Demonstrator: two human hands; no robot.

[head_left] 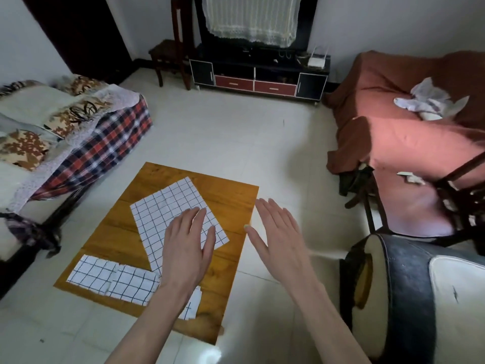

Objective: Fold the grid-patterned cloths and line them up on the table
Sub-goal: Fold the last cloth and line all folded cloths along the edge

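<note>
On the small wooden table [231, 200] a large grid cloth [168, 214] lies spread at a slant, its corners out of line with the table edges. The left hand [190, 245] rests flat on its near right part, fingers open and spread, pressing rather than pinching. The right hand [278, 229] hovers open over the table's right edge, palm down, holding nothing and not touching the cloth. Near the front left corner two folded cloths [115, 279] sit side by side, just touching — the row has been started there. A further scrap of grid fabric [193, 303] peeks out under the left forearm; I cannot tell whether it is folded.

It looks like the smoothing stage, with the fold yet to come. To do it well, I would first turn the cloth square to the table, then sweep both palms outward from the centre crease so the wrinkles run off the edges. Use the printed lines as a guide — bring corner to corner, check the grid matches, and only then press the fold down. Aim for the same size as the two finished ones so the row stays even.
</note>
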